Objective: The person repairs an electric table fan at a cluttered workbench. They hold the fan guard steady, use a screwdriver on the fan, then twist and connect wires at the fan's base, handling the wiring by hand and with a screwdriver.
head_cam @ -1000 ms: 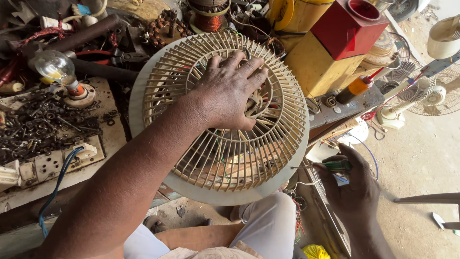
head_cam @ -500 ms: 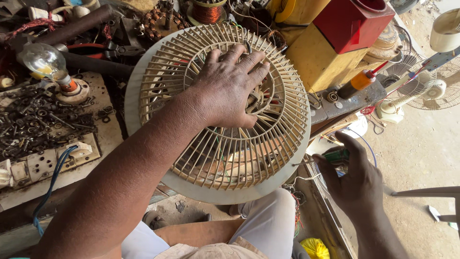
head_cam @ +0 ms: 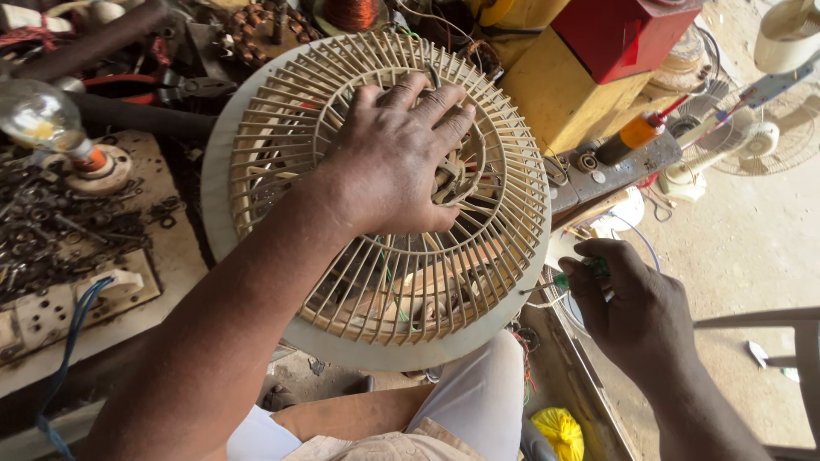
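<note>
Two hands are sharing the work: the left hand (head_cam: 401, 158), fingers spread, is pressing flat on the round fan grille (head_cam: 376, 201) lying on the cluttered desk (head_cam: 102, 299), while the right hand (head_cam: 628, 312), at four o'clock, is pinching a green-handled screwdriver (head_cam: 568, 280); steadying the grille looks key.

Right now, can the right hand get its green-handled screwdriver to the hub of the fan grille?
Probably yes: the right hand with the screwdriver sits just off the fan grille rim, but the left hand covers most of the hub.
</note>
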